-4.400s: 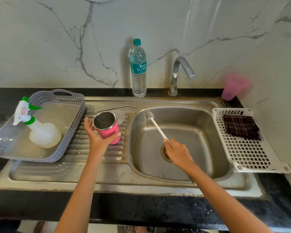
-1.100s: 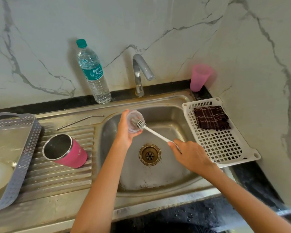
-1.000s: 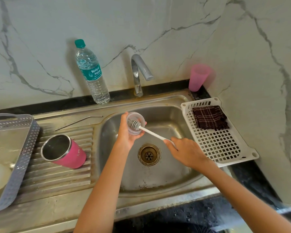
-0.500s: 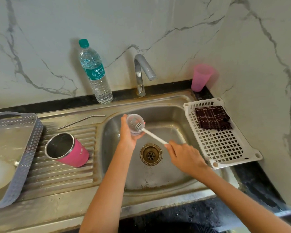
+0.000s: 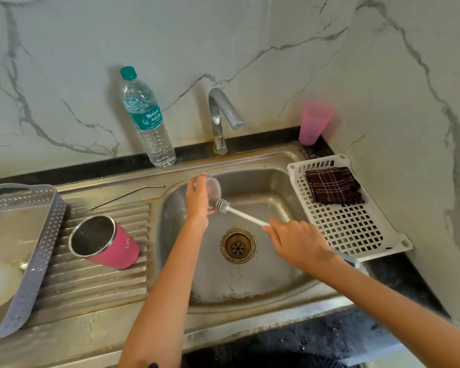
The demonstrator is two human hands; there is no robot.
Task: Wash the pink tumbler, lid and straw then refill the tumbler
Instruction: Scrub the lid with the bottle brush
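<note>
Tumbler (image 5: 109, 245) left of basin (image 5: 237, 284), seemingly upright

Dull steel sink (image 5: 282, 160), clear plastic lid (image 5: 214, 187)

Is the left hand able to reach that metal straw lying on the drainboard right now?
Probably yes, once freed: the straw lies bare on the drainboard, close beside the left hand, but that hand is gripping the clear lid.

Reaching forward with both bare forearms, hands near each other.
Gripping the lid (image 5: 214, 187) by its edge in the left hand (image 5: 198, 201), fingers (image 5: 201, 178) pointing up; pinching the brush (image 5: 240, 212) by its handle in the right hand (image 5: 298, 244), knuckles up.
</note>
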